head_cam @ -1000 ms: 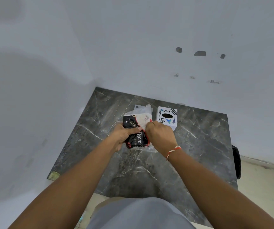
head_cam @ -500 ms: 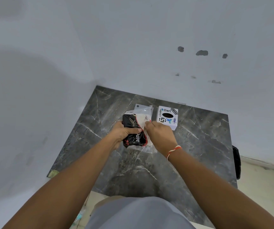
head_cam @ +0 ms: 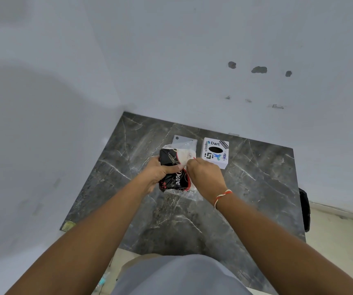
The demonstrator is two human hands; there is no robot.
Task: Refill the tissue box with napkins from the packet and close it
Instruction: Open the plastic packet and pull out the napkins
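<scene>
Packet: we hold the napkin packet (head_cam: 174, 170) just above the dark marble table (head_cam: 256, 188), between our two hands, near the table's far middle.
Packet axis: its long axis runs away from us toward the wall, tipped a little to the right; the end with the pale napkins (head_cam: 185, 156) showing points away from us, and the black printed end sits nearest our wrists.
Left grip: our left hand (head_cam: 157, 173) is wrapped shut around the packet's left side and black middle, thumb across the top.
Right grip: our right hand (head_cam: 206, 175) is closed in a pinch at the packet's upper right edge; whether the fingertips have wrapper film or a napkin we cannot tell.
Loose film: clear wrapper (head_cam: 189, 193) trails out below the right-hand grip, toward us.
Risk, tearing: if the pinch has only film, we judge a hard pull could rip the wrapper and spill the stack.
Risk, crushing: the left-hand squeeze may crumple the napkins, so they would fit the box badly.
Tissue box: the white tissue box (head_cam: 215, 153) stands just right of the pinch, beyond our right knuckles, oval slot up; a sideways tug could knock it.
Flat panel: a grey panel (head_cam: 181, 140) lies past the packet's far end, perhaps the box's cover.
</scene>
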